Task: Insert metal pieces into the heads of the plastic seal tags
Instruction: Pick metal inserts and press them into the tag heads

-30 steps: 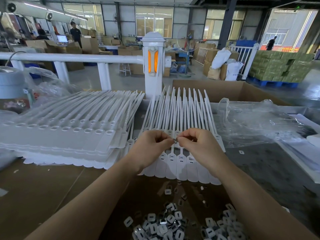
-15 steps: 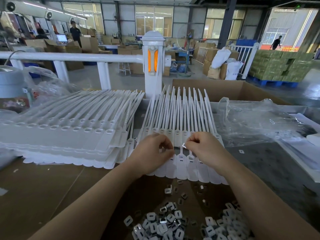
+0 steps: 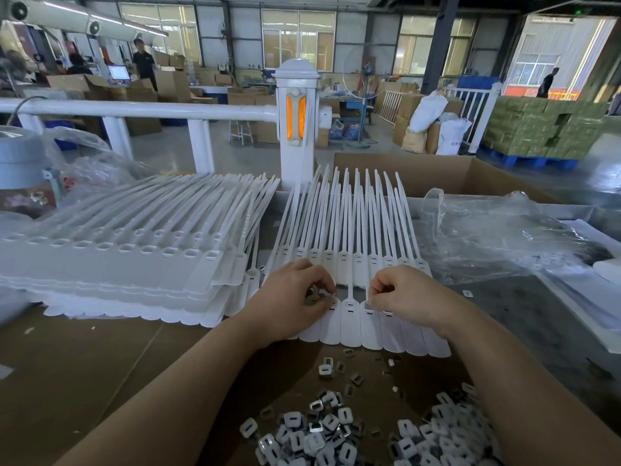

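Both hands rest on a fanned row of white plastic seal tags (image 3: 349,317) lying flat on the brown cardboard work surface (image 3: 84,364), their thin tails pointing away towards a white fence post with orange reflectors (image 3: 295,119). The left hand (image 3: 289,304) has its fingers curled down onto the tag heads at the left part of the row, with small metal pieces seemingly tucked under the fingertips, though the view there is too cramped to be sure. The right hand (image 3: 406,297) has fingers bent, thumb and forefinger pinching at the head of a tag where a small metal piece (image 3: 369,307) glints. A loose heap of small grey and silver metal pieces (image 3: 322,435) lies near the bottom, between the forearms. To the left sits a larger stack of white plastic seal tags (image 3: 117,264). Crumpled clear plastic sheeting (image 3: 497,237) lies to the right, in front of an open brown cardboard box (image 3: 437,173).
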